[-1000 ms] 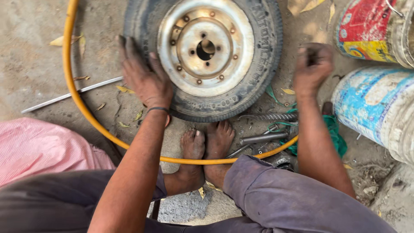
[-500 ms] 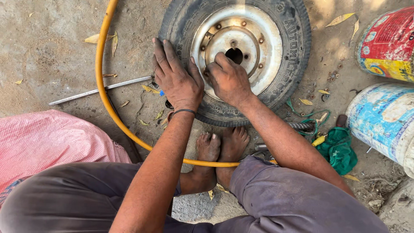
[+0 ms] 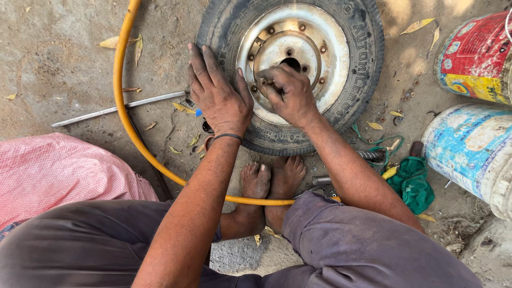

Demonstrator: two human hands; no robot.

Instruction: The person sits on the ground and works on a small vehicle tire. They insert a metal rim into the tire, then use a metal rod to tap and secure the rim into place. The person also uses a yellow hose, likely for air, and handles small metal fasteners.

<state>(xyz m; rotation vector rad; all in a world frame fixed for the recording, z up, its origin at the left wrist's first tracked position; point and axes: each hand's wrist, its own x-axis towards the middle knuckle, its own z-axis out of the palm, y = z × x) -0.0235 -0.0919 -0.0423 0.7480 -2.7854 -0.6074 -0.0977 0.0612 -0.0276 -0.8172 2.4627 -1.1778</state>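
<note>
The ground is bare, dusty grey concrete [image 3: 64, 64], cracked and strewn with dry yellow leaves, lit by sun with soft shade across the top. A small black rubber tyre on a worn silver steel rim [image 3: 290, 69] lies flat at 12 o'clock from the squatting person. A yellow rubber hose [image 3: 125, 117] curves from 11 o'clock down around to the 2 bare feet [image 3: 269, 184], which sit just below the tyre at its 6 o'clock. A thin grey metal rod [image 3: 114, 109] lies at 10 o'clock, crossing the hose. A pink checked cloth [image 3: 58, 176] sits at 8 o'clock. At 2 o'clock stands a red and yellow painted bucket [image 3: 474, 58], and below it at 3 o'clock a pale blue and white plastic bucket [image 3: 472, 154]. A crumpled green rag [image 3: 413, 181] lies near that bucket.

The left hand [image 3: 218, 98] is spread flat, fingers extended, palm pressed on the tyre's sidewall at its 9 o'clock. The right hand [image 3: 288, 93] is curled, fingertips pinched together on the rim's hub near the centre hole; whether it grips anything cannot be told.
</note>
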